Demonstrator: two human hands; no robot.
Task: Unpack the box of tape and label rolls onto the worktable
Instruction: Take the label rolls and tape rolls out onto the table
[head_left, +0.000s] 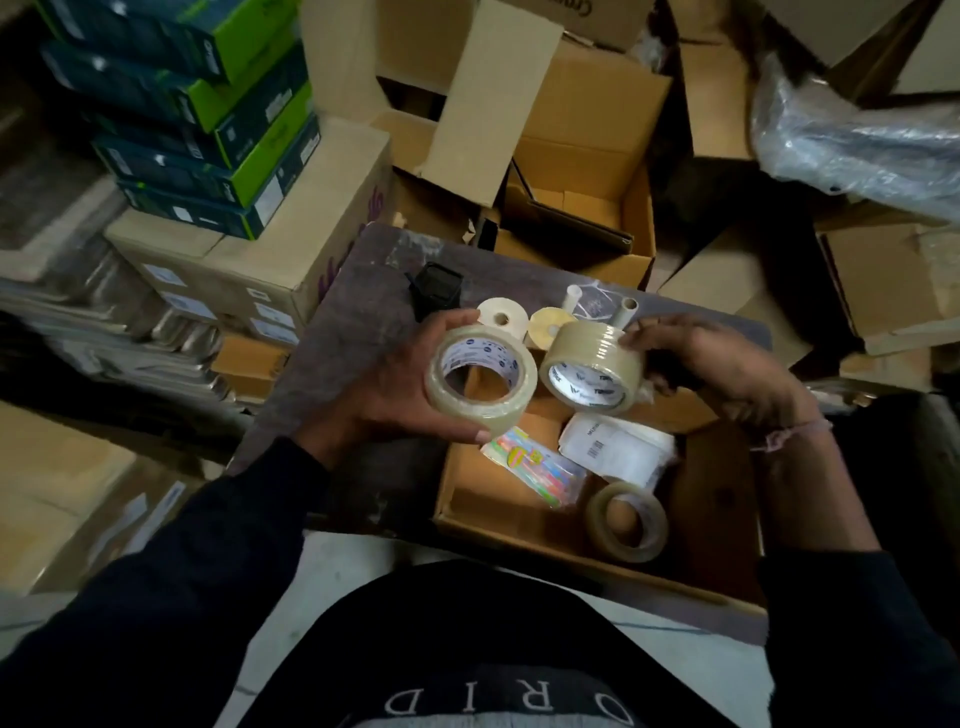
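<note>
Left hand (400, 395) grip clamped on one clear tape roll (480, 382), right hand (722, 374) on second (592, 366). Third tape roll (626, 521) in box (498, 525). Two label rolls (501, 313) on worktop (337, 332).

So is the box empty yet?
No. The box still holds a tape roll, a colourful packet and white labels.

dim, soft-focus wide-angle view, edges bowed and blurred, corners in deep shadow.
</note>
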